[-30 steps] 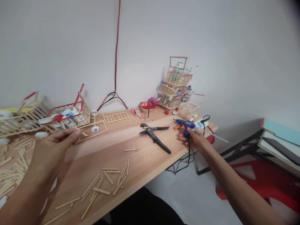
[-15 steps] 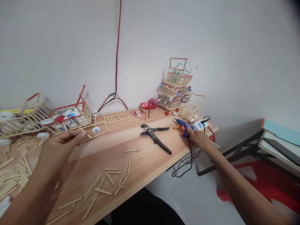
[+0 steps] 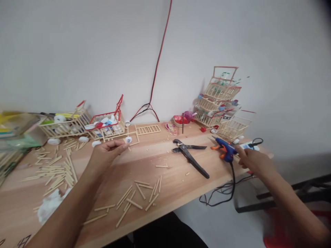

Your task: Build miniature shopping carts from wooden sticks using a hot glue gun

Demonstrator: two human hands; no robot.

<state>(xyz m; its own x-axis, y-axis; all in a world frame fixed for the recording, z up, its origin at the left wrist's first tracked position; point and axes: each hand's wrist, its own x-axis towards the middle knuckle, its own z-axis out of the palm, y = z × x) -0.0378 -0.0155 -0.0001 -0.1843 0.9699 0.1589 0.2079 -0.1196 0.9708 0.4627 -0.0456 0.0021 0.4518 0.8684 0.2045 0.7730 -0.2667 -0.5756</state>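
My left hand (image 3: 110, 151) is closed in a pinch over the table, and the end of a short wooden stick (image 3: 129, 148) shows at its fingertips. Just beyond it lies a thin stick frame (image 3: 139, 137) with a white bottle cap (image 3: 128, 140) beside the fingers. At the right, my right hand (image 3: 249, 160) has its fingers closed at the rear of a blue and orange hot glue gun (image 3: 224, 148). The gun's nozzle points left, and its cord hangs over the table edge. Part of the right-hand grip is hidden.
Black pliers (image 3: 190, 156) lie mid-table. Loose sticks (image 3: 134, 203) are scattered in front and left. Stick baskets holding caps (image 3: 107, 125) stand at the wall. A stacked basket tower (image 3: 219, 98), a red bowl (image 3: 181, 120) and a ladder-like stick panel (image 3: 148, 129) are behind.
The view has turned left, so everything sits further right in the picture. The left hand remains pinched by the frame. The right hand stays at the glue gun's rear.
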